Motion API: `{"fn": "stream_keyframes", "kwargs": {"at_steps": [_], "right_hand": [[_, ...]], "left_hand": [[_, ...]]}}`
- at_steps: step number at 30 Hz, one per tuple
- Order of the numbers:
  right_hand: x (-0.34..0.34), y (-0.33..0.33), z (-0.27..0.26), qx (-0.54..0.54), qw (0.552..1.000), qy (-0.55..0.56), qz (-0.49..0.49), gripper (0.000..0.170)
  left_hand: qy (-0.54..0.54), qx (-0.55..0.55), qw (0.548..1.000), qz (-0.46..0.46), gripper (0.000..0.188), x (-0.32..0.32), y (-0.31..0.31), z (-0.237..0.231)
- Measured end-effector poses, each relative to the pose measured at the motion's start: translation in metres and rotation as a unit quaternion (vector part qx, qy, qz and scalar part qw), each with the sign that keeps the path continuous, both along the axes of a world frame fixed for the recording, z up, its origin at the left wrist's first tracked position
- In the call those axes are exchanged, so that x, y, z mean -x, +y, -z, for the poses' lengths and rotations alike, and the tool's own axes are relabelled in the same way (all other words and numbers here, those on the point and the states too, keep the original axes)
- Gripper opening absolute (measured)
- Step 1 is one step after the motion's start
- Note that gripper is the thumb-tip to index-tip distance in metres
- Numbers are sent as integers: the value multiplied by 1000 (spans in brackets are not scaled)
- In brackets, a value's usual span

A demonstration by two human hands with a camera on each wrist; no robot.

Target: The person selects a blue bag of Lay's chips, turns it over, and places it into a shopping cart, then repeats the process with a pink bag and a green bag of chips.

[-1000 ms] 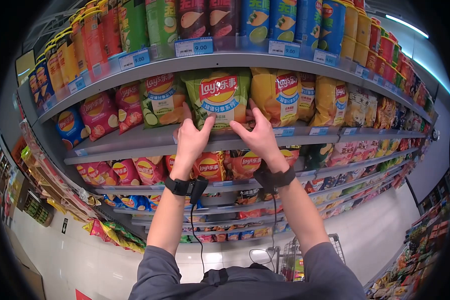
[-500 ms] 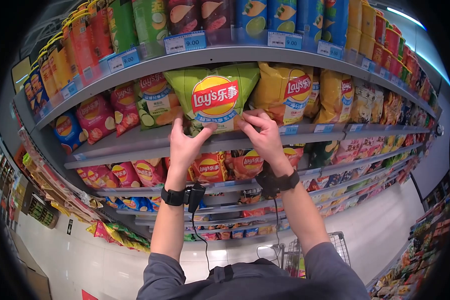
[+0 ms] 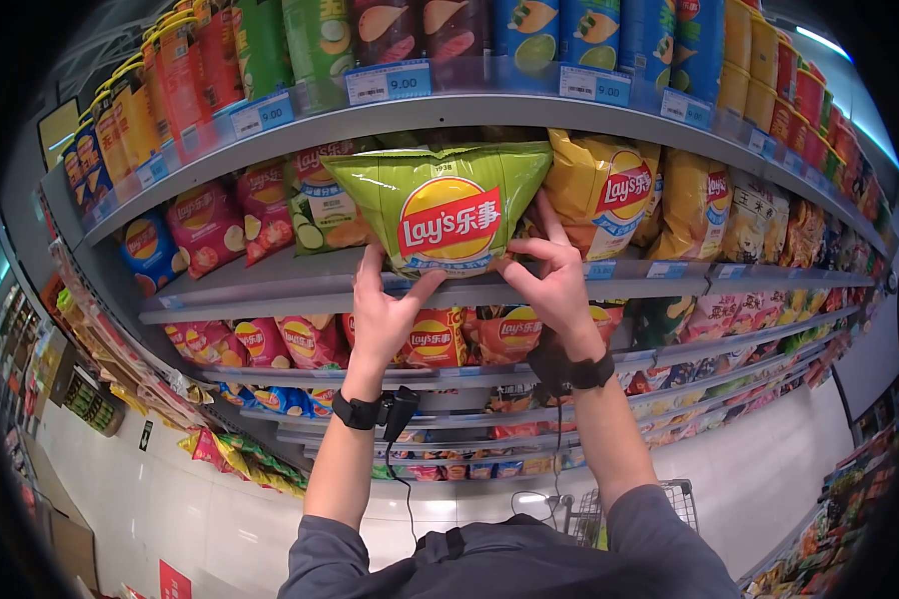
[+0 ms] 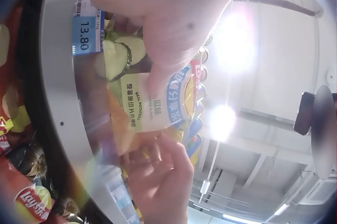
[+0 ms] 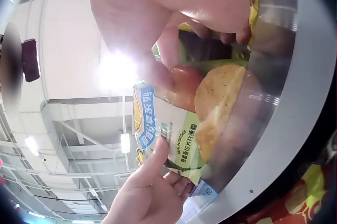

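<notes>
A green Lay's chip bag (image 3: pixel 445 205) leans out toward me over the edge of the middle shelf, its top seam tipped forward. My left hand (image 3: pixel 385 314) grips its lower left corner, thumb on the front and fingers around the side. At the lower right corner my right hand (image 3: pixel 551 285) pinches it between thumb and fingers. In the left wrist view, the bag's lower front (image 4: pixel 142 103) shows cucumber slices and lettering between both hands. From the right wrist, a pictured chip and tomato (image 5: pixel 221 92) show beside my right hand (image 5: pixel 168 13).
Yellow Lay's bags (image 3: pixel 604 190) stand close on the right, and another green bag (image 3: pixel 322 200) on the left. Overhead, a shelf edge (image 3: pixel 469 112) carries price tags and chip cans. Red bags (image 3: pixel 435 337) fill the shelf below. A wire cart (image 3: pixel 679 499) stands at lower right.
The green bag has come forward and tipped toward me, its top seam now showing. Both hands have shifted from its lower front to grip its bottom corners.
</notes>
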State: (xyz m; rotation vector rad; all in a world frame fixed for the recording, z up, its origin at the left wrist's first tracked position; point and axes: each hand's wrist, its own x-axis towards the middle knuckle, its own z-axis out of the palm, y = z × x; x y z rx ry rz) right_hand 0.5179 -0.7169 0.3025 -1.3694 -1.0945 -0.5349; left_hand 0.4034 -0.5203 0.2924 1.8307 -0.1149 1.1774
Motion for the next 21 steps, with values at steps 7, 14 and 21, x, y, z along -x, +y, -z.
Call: {"fn": "stream_keyframes", "kwargs": {"at_steps": [7, 14, 21], "right_hand": [[15, -9, -8, 34, 993, 62, -93, 32], [38, -17, 4, 30, 992, 66, -104, 42], [84, -43, 0, -25, 987, 41, -152, 43]], "left_hand": [[-65, -21, 997, -47, 50, -4, -10, 25], [-99, -4, 993, -67, 45, 3, -14, 42], [74, 55, 990, 103, 67, 61, 2, 94]]}}
